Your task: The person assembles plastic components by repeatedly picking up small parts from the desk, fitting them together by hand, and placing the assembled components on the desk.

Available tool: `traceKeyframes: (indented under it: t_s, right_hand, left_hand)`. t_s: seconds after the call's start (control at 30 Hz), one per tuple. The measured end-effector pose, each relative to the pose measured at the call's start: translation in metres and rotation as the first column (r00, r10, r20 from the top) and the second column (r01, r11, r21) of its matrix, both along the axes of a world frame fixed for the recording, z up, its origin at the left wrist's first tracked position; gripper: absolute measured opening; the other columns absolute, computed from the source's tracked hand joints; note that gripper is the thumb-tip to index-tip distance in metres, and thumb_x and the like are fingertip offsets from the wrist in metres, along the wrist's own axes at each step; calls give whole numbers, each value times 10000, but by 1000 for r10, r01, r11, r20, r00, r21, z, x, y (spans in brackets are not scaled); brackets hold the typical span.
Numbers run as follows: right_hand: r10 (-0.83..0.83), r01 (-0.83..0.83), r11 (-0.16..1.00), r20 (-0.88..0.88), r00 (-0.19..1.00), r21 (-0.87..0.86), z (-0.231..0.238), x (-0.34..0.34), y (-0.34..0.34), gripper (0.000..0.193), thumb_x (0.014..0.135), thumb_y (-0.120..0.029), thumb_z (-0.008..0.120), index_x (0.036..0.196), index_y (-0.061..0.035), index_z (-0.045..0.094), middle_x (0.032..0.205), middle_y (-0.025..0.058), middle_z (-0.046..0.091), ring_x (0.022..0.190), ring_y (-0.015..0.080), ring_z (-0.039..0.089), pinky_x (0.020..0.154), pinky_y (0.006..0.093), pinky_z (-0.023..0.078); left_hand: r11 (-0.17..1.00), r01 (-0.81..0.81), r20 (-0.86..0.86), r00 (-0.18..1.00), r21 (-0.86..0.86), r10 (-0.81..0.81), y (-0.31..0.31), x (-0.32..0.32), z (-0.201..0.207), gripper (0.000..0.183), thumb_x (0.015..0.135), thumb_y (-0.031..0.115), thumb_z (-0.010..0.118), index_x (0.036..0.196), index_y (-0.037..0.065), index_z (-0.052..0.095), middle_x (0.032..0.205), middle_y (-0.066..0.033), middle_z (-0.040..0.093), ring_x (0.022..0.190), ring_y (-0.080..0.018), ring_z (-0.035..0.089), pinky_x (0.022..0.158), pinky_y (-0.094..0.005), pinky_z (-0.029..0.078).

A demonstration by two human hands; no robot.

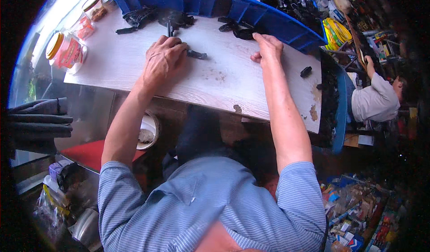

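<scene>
My left hand (165,57) is closed over a small black plastic part on the white tabletop (224,86). One end of this black plastic part (196,54) sticks out to the right of my fingers, and another dark piece (170,28) stands up beyond my knuckles. My right hand (270,48) reaches to the far side of the table, its fingers curled. Its fingertips meet the right end of a black plastic part (243,34) lying before the bins; my hand hides part of the grip.
Two blue bins (277,26) of black parts line the far edge. Loose black parts (139,18) lie at far left, and one small part (306,71) at right. Lidded jars (67,50) stand on the left. A co-worker (374,97) is at the right.
</scene>
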State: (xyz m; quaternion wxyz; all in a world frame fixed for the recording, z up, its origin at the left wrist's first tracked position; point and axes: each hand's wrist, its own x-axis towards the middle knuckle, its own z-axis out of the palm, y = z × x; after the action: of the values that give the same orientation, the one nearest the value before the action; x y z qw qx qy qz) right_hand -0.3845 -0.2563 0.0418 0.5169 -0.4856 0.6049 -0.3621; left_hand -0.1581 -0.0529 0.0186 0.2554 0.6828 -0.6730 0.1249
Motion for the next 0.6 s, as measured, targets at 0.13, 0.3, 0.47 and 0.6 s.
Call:
traceKeyframes:
  t_s: [0.13,0.3,0.47,0.6]
  right_hand:
    - [-2,0,999,-37,999,-43,1,1,0,340,812,-196,820,1071,-15,694,815,90,630,486,145,511,441,354,564]
    - [44,-58,993,-135,990,-104,2,3,0,300,798,-179,824,1018,-13,704,823,86,655,489,136,520,431,331,549]
    - [39,-62,991,-182,982,-120,-5,5,-4,280,800,-176,820,992,-4,711,737,64,640,455,120,496,414,321,534]
    - [64,-81,994,-217,974,-69,0,2,-3,271,808,-186,817,981,-7,710,697,57,619,440,123,486,409,329,531]
  left_hand:
    - [999,5,-37,999,-45,-6,-2,-3,1,243,860,175,688,1095,120,717,1073,-50,692,1021,-283,611,864,-426,514]
    - [990,141,43,989,4,-141,-4,0,-2,247,864,247,699,1076,121,708,1081,-50,693,1072,-265,592,895,-425,465]
    - [987,158,21,987,23,-158,-17,-38,-3,243,848,237,746,1062,123,729,1087,-58,704,1064,-277,606,895,-409,485]
    - [988,141,-161,976,-71,-150,-30,-48,0,291,890,300,723,1069,70,716,1110,-97,697,1061,-314,611,891,-420,492]
